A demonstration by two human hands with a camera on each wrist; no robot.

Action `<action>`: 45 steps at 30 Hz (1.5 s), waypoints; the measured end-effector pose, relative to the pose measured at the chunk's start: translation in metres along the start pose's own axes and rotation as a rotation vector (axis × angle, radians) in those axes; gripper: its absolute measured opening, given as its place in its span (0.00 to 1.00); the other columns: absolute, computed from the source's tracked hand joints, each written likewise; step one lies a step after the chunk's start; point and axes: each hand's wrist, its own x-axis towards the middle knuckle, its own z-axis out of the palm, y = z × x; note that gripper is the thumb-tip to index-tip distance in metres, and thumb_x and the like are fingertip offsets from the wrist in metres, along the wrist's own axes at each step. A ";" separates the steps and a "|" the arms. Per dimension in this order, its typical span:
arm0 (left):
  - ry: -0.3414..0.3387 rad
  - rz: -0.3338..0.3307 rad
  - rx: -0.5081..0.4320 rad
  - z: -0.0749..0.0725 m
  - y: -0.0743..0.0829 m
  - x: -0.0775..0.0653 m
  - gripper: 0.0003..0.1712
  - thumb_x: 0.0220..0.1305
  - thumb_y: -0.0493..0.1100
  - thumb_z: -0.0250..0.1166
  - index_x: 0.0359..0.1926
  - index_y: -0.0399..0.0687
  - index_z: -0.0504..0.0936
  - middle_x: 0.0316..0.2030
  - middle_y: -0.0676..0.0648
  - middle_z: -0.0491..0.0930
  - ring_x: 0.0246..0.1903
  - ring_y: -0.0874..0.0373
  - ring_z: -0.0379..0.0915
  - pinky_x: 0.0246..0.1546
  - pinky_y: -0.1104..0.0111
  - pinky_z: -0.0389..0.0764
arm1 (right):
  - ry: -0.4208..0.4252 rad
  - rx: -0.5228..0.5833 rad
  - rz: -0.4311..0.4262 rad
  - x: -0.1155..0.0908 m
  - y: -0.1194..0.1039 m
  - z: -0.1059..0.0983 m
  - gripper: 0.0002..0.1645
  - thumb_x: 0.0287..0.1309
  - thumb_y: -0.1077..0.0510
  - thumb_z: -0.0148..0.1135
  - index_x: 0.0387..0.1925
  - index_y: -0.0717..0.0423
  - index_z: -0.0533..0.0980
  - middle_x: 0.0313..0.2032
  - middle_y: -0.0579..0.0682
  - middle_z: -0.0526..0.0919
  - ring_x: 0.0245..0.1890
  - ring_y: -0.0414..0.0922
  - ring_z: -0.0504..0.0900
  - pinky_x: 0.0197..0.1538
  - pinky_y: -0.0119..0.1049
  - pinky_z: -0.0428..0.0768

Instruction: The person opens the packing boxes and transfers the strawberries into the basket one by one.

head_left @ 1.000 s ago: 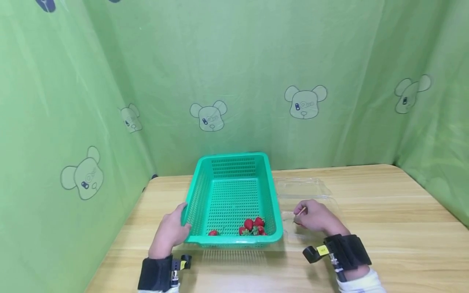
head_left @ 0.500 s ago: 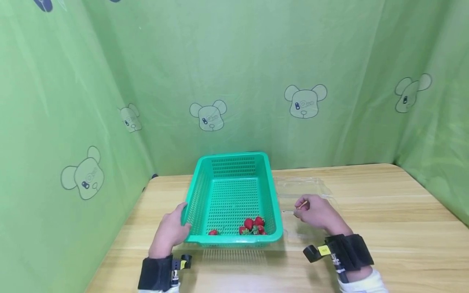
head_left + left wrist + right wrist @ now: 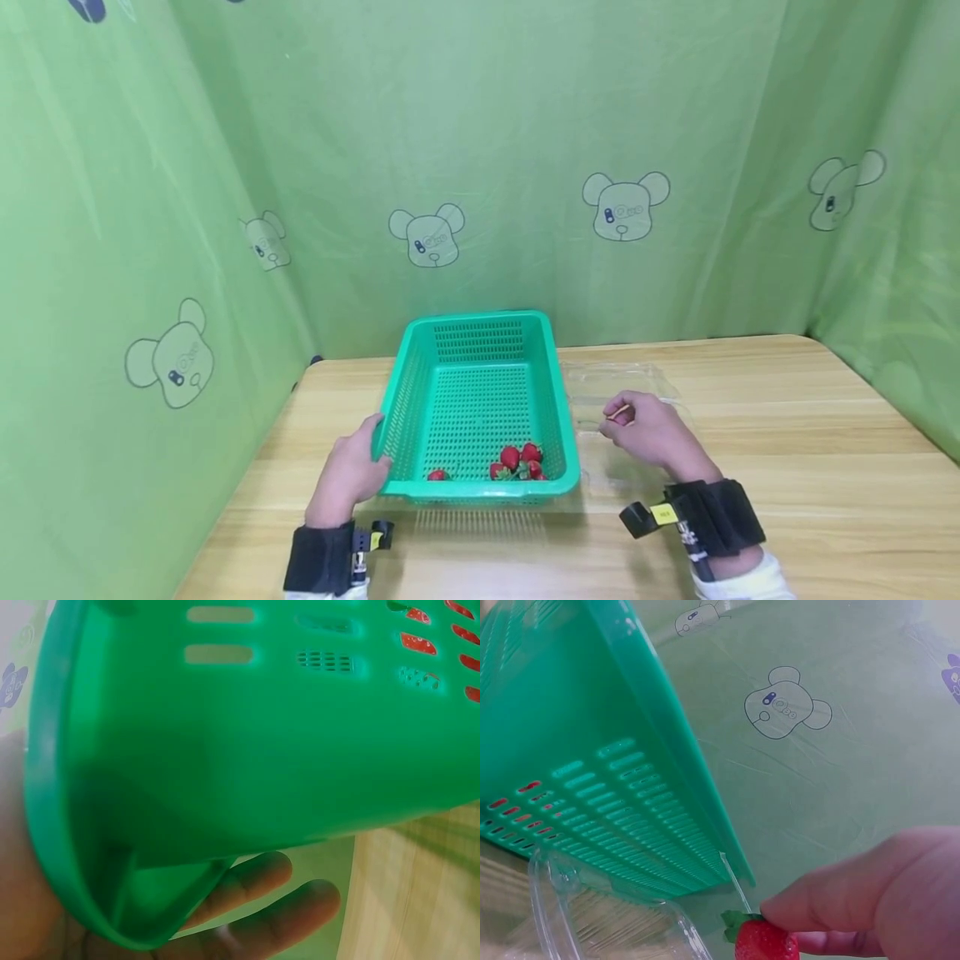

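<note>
Curled at the near left corner of a green plastic basket [image 3: 480, 417], my left hand [image 3: 351, 468] grips its rim; the left wrist view shows fingertips [image 3: 319, 901] beneath the corner. Several red strawberries [image 3: 512, 457] lie at the basket's near right, and a single strawberry [image 3: 437, 475] is near the front left. To the right of the basket, my right hand [image 3: 647, 432] pinches a strawberry [image 3: 766, 941] by thumb and finger over a clear plastic clamshell box [image 3: 609, 383]. That strawberry is mostly hidden by the hand in the head view.
A wooden table [image 3: 817, 467] carries the basket and the box. Green curtain [image 3: 517, 167] with bear-head drawings hangs behind and at both sides. Both wrists wear black straps, such as the right wrist strap [image 3: 714, 517], with small camera mounts.
My right hand has risen slightly in the head view, away from my body, its fingers still pinched together. My left hand, the basket and the strawberries in it stay put.
</note>
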 end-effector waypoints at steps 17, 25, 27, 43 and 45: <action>0.001 0.003 0.006 -0.001 0.000 0.000 0.37 0.60 0.37 0.60 0.69 0.39 0.58 0.53 0.29 0.75 0.38 0.46 0.72 0.42 0.50 0.76 | 0.077 0.021 -0.030 -0.001 -0.010 -0.001 0.17 0.57 0.54 0.62 0.44 0.62 0.75 0.37 0.58 0.82 0.33 0.49 0.79 0.32 0.41 0.77; 0.001 0.006 0.004 0.000 -0.002 0.000 0.37 0.60 0.37 0.60 0.69 0.39 0.58 0.53 0.29 0.75 0.38 0.46 0.72 0.42 0.49 0.76 | 0.121 0.094 -0.089 -0.001 -0.018 0.009 0.15 0.59 0.56 0.61 0.43 0.62 0.75 0.40 0.60 0.82 0.38 0.53 0.81 0.40 0.49 0.81; 0.001 0.005 0.004 0.000 -0.002 0.000 0.37 0.60 0.37 0.60 0.69 0.39 0.58 0.52 0.29 0.75 0.38 0.46 0.72 0.41 0.50 0.76 | 0.131 0.105 -0.100 0.000 -0.019 0.011 0.14 0.59 0.57 0.61 0.43 0.62 0.74 0.40 0.60 0.82 0.37 0.52 0.82 0.40 0.48 0.81; 0.000 0.007 0.006 -0.001 -0.002 0.000 0.37 0.60 0.37 0.60 0.69 0.39 0.58 0.53 0.28 0.75 0.39 0.45 0.72 0.43 0.49 0.76 | 0.118 0.129 -0.086 0.000 -0.031 0.026 0.11 0.59 0.57 0.62 0.41 0.58 0.76 0.39 0.56 0.83 0.38 0.50 0.82 0.36 0.44 0.81; -0.001 0.005 0.005 -0.001 -0.002 -0.001 0.37 0.60 0.37 0.60 0.69 0.39 0.58 0.54 0.29 0.74 0.39 0.45 0.72 0.43 0.49 0.76 | 0.117 0.131 -0.088 -0.001 -0.032 0.027 0.11 0.59 0.56 0.63 0.42 0.57 0.77 0.40 0.56 0.83 0.38 0.50 0.82 0.35 0.43 0.81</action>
